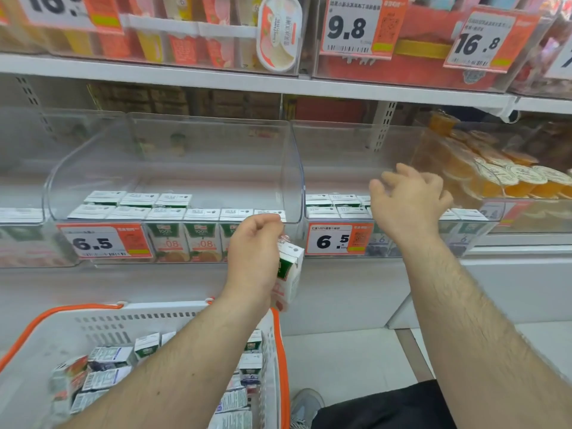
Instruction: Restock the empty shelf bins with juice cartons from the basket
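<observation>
My left hand (253, 252) grips a white and green juice carton (289, 274) in front of the middle clear bin (292, 168), just below its front lip. That bin holds several green orange-juice cartons (165, 233) along its front. My right hand (408, 199) hovers with loosely curled fingers over the right clear bin (340, 144) and holds nothing; several cartons (337, 209) stand in that bin. The white basket (173, 317) with orange handles sits at the lower left with several cartons (105, 366) inside.
Price tags reading 6.5 (102, 243) hang on both bin fronts. A bin of orange jelly cups (501, 178) stands to the far right. The upper shelf (247, 78) carries more stocked bins. My shoe (305, 404) and the white floor are below.
</observation>
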